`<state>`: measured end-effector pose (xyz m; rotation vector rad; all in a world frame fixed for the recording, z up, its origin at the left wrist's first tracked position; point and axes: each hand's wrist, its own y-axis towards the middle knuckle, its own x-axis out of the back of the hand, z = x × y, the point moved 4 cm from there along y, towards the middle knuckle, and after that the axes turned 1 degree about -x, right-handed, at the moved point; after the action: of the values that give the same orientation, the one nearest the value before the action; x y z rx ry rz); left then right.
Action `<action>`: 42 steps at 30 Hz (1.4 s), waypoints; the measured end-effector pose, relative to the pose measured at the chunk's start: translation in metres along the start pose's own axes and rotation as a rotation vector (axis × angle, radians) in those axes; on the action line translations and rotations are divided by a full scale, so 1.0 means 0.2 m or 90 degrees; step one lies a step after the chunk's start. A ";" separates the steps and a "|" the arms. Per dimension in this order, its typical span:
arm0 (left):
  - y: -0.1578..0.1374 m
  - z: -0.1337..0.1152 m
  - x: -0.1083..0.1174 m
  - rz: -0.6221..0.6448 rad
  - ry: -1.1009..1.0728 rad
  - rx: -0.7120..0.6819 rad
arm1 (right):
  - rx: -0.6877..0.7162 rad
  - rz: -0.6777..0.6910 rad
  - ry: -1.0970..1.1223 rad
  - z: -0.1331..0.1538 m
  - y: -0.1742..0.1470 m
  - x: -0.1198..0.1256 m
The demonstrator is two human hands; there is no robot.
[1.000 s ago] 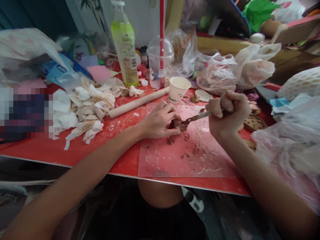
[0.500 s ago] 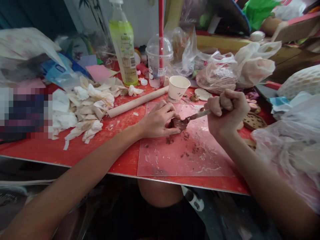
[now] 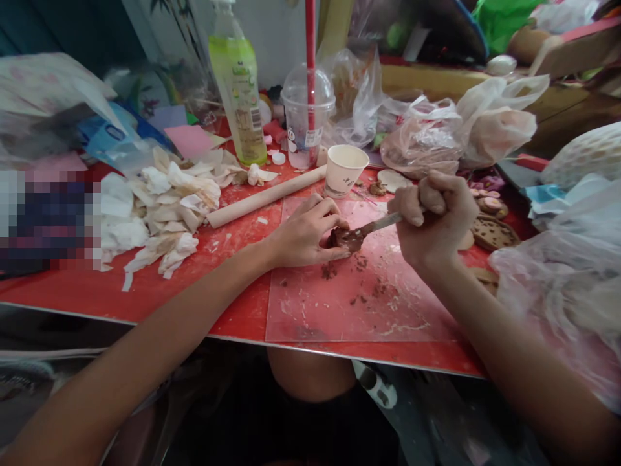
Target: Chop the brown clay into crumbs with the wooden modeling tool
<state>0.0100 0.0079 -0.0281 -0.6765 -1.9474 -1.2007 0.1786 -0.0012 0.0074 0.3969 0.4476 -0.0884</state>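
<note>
My left hand (image 3: 308, 233) curls its thumb and fingers around a small dark brown lump of clay (image 3: 350, 239), gripping it from the left. The lump rests on a clear sheet (image 3: 310, 304) laid over the red table. In my right fist (image 3: 434, 217) is a slim tool with a greyish handle (image 3: 385, 222), held at a slant. Its brown-smeared lower end touches the top right of the lump; the exact shape of that tip is hidden by clay. Brown crumbs (image 3: 359, 264) and pale shavings lie on the sheet in front of my hands.
Behind the hands stand a paper cup (image 3: 345, 169), a lidded plastic cup (image 3: 306, 123) with a red straw and a green-yellow bottle (image 3: 240, 97). A rolling pin (image 3: 266, 196) and crumpled tissues (image 3: 169, 194) lie left. Plastic bags (image 3: 567, 272) and a brown spotted clay piece (image 3: 495, 232) are right.
My right hand with the tool has shifted slightly left and down toward the lump. My left hand stays around the clay in nearly the same place.
</note>
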 end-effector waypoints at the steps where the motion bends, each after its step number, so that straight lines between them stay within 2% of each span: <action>1: 0.00 0.00 0.00 0.002 0.002 0.000 | -0.004 0.009 -0.007 -0.01 -0.01 -0.01; 8: 0.00 0.01 0.00 0.017 0.009 0.020 | 0.001 -0.028 -0.005 0.01 0.02 0.03; 14: 0.00 0.00 0.00 0.022 0.008 0.019 | -0.034 0.027 -0.052 0.00 0.01 0.00; 19: 0.00 0.00 0.00 0.017 0.013 0.018 | 0.009 -0.012 -0.036 0.03 0.03 0.03; 26: 0.00 0.00 0.00 0.015 0.010 0.009 | -0.014 0.015 -0.051 0.02 0.00 -0.01; 31: 0.01 0.00 0.00 0.019 0.009 0.014 | 0.018 -0.011 -0.063 0.04 0.02 0.02; 37: 0.01 0.00 0.01 0.025 0.007 0.018 | 0.018 0.024 -0.063 0.04 -0.01 -0.03; 42: 0.01 0.00 0.00 0.022 0.013 0.017 | 0.027 -0.006 -0.061 0.03 0.00 -0.01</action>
<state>0.0106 0.0088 -0.0266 -0.6798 -1.9241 -1.1542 0.1789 -0.0037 0.0133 0.4309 0.3533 -0.1252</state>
